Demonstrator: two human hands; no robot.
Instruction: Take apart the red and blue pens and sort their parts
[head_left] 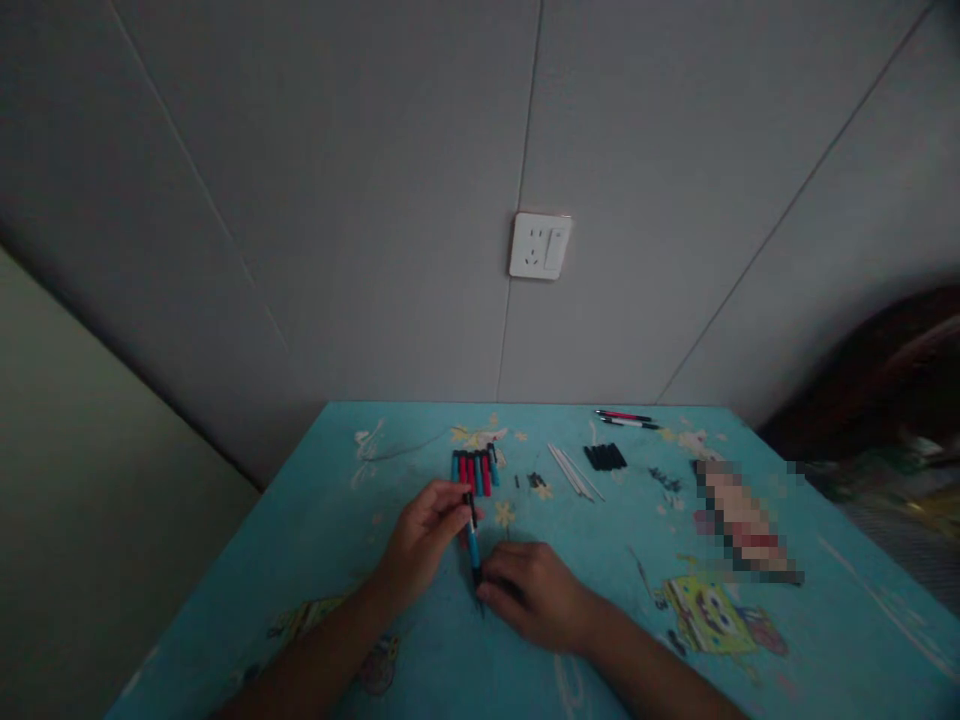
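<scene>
A blue pen (473, 548) with black ends slants between my two hands, its tip pointing down toward me. The fingers of my left hand (421, 535) pinch its black upper end. My right hand (536, 592) is curled closed around the lower black end, thumb and forefinger against it. Just beyond my left fingers lies a row of red and blue pen barrels (471, 470), partly hidden by that hand. Small black parts (537, 481) lie to the right of the row, followed by several thin white refills (574, 472).
Short black tubes (605, 457) lie side by side right of the refills, near a scatter of tiny dark pieces (664, 479). Two whole pens (628, 420) rest by the wall. A pixelated item (750, 525) lies on the blue cartoon-print tablecloth (322, 540). A socket (540, 246) is on the wall.
</scene>
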